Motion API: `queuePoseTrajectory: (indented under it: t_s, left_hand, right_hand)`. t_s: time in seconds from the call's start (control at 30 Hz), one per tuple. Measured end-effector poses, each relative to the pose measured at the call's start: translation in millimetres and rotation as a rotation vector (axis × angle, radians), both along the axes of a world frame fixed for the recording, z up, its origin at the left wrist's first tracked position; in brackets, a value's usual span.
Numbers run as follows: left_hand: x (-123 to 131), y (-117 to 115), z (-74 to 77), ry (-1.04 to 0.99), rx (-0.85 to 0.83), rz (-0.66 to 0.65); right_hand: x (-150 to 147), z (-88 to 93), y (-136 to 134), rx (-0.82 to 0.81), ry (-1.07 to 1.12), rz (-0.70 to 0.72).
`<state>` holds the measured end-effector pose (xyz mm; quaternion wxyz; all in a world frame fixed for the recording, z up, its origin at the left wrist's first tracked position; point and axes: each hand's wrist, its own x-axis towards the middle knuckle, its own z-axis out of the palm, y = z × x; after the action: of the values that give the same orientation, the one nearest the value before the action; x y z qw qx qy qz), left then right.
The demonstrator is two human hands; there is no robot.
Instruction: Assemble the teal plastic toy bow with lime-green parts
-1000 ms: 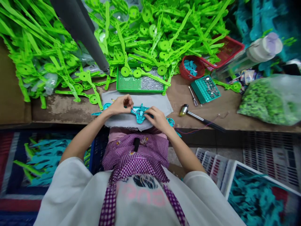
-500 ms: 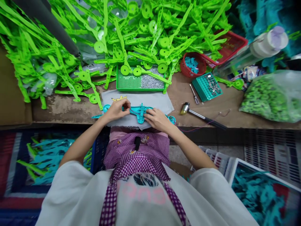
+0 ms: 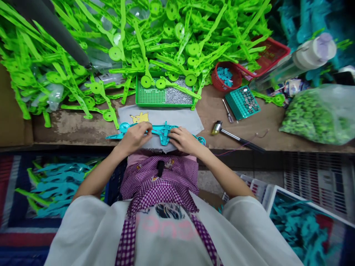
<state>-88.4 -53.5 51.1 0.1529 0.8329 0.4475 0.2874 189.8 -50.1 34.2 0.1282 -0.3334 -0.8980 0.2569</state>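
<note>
A long teal plastic part with a round end at each side lies open side up on a grey cloth. My left hand is closed over its left arm, fingertips pinching a thin dark-reddish wire that runs along the part to its middle. My right hand grips the part just right of its centre block, thumb and fingers on the edge. From the right end a thin red-purple wire trails over the table edge and across the hammer's handle. My palms hide portions of the part.
Bright green plastic parts are heaped at the back. Before them sits a green tray of small metal pieces. To the right are a screwdriver, teal trays, a red basket and a bag of green pieces.
My left hand has slid a little left and down along the part, uncovering more of the yellow cartoon figure on the cloth. My right hand stays on the part. The view has shifted slightly.
</note>
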Motion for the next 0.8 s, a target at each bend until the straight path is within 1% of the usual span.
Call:
queuePoseTrajectory:
  t_s: [0.1, 0.17, 0.27, 0.33, 0.4, 0.47, 0.5, 0.57, 0.63, 0.7, 0.8]
  left_hand:
    - [-10.3, -5.9, -16.8, -0.078, 0.070, 0.318]
    - [-19.4, -9.9, -25.4, -0.152, 0.082, 0.490]
    - [-32.6, -17.3, -28.2, -0.220, 0.083, 0.660]
    - [-39.0, -22.5, -26.1, -0.216, 0.065, 0.744]
    - [-43.0, -28.1, -24.9, -0.177, 0.040, 0.757]
    - [-45.3, -33.5, -25.7, -0.119, 0.018, 0.699]
    - [-46.2, -35.9, -26.5, -0.092, 0.004, 0.666]
    - [-48.0, -39.1, -27.6, -0.061, -0.036, 0.628]
    - [-49.2, -39.4, -26.9, -0.060, -0.083, 0.630]
    - [-49.3, -37.0, -24.7, -0.082, -0.127, 0.634]
    - [-47.3, -31.8, -20.7, -0.127, -0.192, 0.602]
  right_hand:
    - [2.6, 3.1, 1.2, -0.102, 0.105, -0.032]
    - [4.4, 5.3, 3.8, -0.167, 0.166, -0.091]
    - [4.9, 9.2, 9.9, -0.233, 0.150, -0.143]
    - [4.2, 11.2, 13.0, -0.255, 0.120, -0.113]
    - [4.2, 12.5, 12.6, -0.245, 0.082, -0.058]
    - [5.8, 13.3, 7.3, -0.184, 0.021, -0.036]
    - [7.4, 13.9, 2.7, -0.135, -0.017, -0.048]
    - [11.2, 15.4, -8.7, -0.021, -0.096, -0.129]
    - [14.4, 17.2, -19.7, 0.059, -0.166, -0.237]
    - [15.7, 19.2, -25.9, 0.061, -0.195, -0.307]
    - [16.9, 25.0, -23.9, 0.009, -0.137, -0.324]
